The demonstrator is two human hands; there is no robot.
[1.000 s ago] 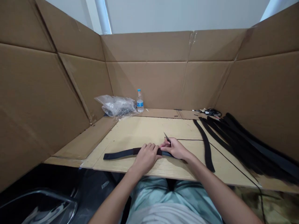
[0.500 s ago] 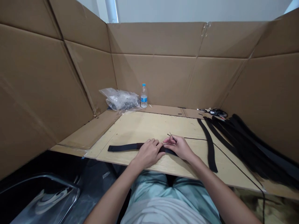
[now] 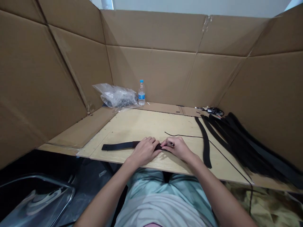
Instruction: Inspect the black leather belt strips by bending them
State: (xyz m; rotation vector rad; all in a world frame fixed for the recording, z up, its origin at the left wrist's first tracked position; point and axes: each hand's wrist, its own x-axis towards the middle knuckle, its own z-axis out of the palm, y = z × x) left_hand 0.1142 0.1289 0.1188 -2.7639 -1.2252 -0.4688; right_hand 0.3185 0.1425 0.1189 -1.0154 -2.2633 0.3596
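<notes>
Cardboard walls [image 3: 151, 72] behind and beside wooden tabletop [image 3: 134, 126] | black strip pile [image 3: 248, 153] at right | flat dark strip [image 3: 118, 146] near front edge, under both hands | left hand [image 3: 145, 149] laid across it, grip indiscernible | right hand [image 3: 178, 148] curled, pinching small dark tool [image 3: 170, 144]

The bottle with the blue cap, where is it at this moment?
In the head view, the bottle stands slightly left of centre at the back, just right of the clear plastic bag and in front of the cardboard wall.
</notes>
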